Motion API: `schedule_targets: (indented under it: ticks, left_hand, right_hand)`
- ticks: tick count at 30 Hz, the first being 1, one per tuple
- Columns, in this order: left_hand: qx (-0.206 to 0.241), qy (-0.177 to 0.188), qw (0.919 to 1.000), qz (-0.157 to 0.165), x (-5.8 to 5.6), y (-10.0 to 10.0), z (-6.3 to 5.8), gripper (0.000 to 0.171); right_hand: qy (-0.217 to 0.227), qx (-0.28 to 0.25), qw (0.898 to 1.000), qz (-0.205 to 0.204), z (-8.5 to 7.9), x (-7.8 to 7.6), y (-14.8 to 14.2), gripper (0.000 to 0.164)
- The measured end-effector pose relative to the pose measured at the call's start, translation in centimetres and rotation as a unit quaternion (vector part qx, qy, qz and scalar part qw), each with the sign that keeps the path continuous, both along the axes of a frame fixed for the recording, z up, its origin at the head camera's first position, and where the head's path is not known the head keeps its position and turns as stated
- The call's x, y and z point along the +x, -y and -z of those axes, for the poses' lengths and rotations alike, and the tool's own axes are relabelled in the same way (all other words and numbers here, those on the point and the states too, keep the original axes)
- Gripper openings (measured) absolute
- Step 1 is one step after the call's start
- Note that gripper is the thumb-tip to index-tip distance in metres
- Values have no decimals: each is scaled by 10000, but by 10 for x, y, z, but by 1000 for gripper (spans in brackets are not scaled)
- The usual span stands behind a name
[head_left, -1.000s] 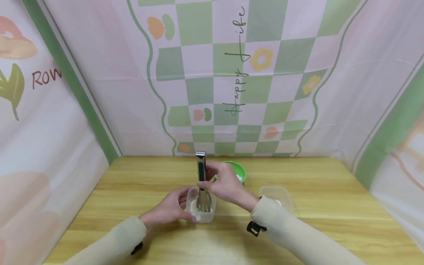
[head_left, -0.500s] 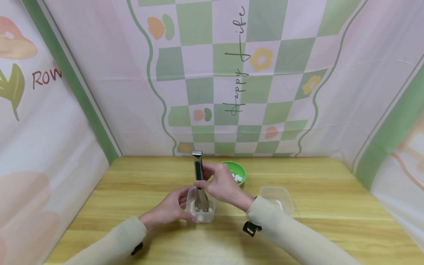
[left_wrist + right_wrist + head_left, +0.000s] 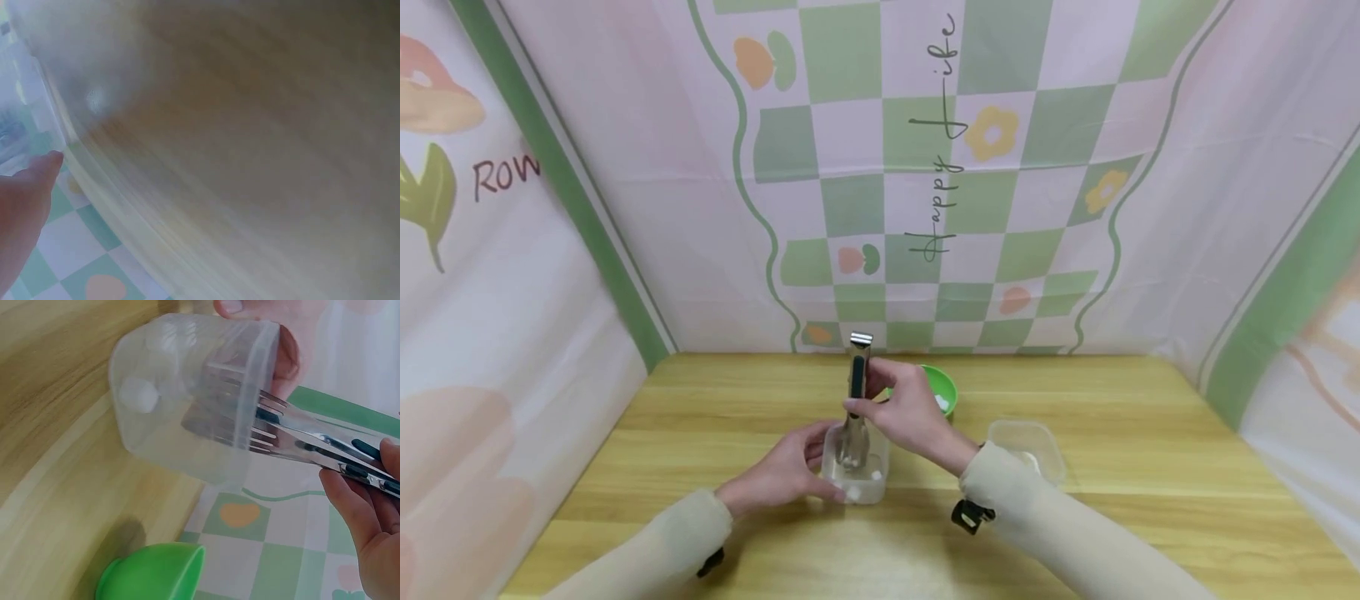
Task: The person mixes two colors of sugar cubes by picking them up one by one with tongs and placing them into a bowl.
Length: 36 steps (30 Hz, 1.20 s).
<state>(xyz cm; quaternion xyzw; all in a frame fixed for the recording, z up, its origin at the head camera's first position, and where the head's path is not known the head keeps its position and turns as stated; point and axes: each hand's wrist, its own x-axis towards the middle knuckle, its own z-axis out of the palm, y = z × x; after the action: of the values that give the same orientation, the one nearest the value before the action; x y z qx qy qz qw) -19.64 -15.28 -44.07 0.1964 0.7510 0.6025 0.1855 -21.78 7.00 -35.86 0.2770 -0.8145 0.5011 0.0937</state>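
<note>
My left hand (image 3: 786,475) holds a clear plastic container (image 3: 867,493) at its left side, thumb in front and fingers behind. Metal tongs with dark grip inlays (image 3: 857,379) stand nearly upright in my right hand (image 3: 913,417), pinched between thumb and fingers. Their slotted ends (image 3: 225,412) reach inside the container's mouth in the right wrist view. A white ball (image 3: 139,395) lies near the container's bottom, with another white shape (image 3: 161,334) beside the wall. In the left wrist view, part of the left hand (image 3: 28,200) shows at the container's edge.
Behind my right hand sits a green bowl (image 3: 946,385) with white pieces in it, partly hidden. A second clear container (image 3: 1022,433) stands to the right, its near side covered by my right sleeve. A patterned cloth (image 3: 917,208) hangs beyond the wooden table (image 3: 715,392).
The tongs first leaned left inside the container; now they are a little higher, with the top shifted right and the ends nearer the container's back. My left hand has stayed in place.
</note>
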Motion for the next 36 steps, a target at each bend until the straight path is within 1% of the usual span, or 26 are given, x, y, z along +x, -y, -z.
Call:
schedule_targets:
  ticks: [4,10,16,23,26,30,36]
  left_hand:
    - [-20,12,10000,14,0,1,0,96]
    - [-47,70,10000,6,0,2,0,97]
    - [-49,68,10000,12,-1,2,1,96]
    - [-8,55,10000,46,-1,2,0,94]
    - [-10,34,10000,41,-1,2,0,95]
    - [-41,44,10000,-3,-1,1,1,96]
    - [-63,69,9999,-67,0,1,0,99]
  right_hand:
    - [80,-38,9999,-70,6,0,2,20]
    - [147,-20,9997,-206,13,2,6,17]
    - [131,-36,9997,-183,15,2,8,17]
    - [-1,-83,9999,-143,16,2,7,18]
    - [-40,-105,9999,-70,13,3,5,20]
    - [-96,-208,9997,42,4,6,-1,20]
    - [-385,-621,9973,-4,-14,8,-11,19]
